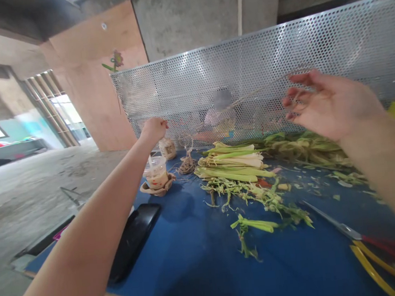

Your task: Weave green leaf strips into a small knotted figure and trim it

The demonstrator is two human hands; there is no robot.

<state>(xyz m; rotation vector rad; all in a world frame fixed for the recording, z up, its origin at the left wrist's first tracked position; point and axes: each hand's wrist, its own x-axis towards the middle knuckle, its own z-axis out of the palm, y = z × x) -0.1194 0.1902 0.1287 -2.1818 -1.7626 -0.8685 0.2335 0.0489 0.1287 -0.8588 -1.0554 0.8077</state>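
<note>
My left hand is raised at the back left of the table, above a twine-wrapped jar. Its fingers are pinched together; what they hold, if anything, I cannot make out. My right hand is held up at the right with curled fingers. From its fingertips a thin strand of twine stretches leftward and fades against the metal panel. Below, between the hands, lies a tangled heap of twine. Beside it is a stack of pale green husk strips. Frayed green pieces and a small tied piece lie nearer me.
A plastic cup stands in a cardboard holder. A black tray lies front left. Red-handled scissors and a yellow-handled tool lie front right. Loose husks line the perforated panel; a person shows behind it.
</note>
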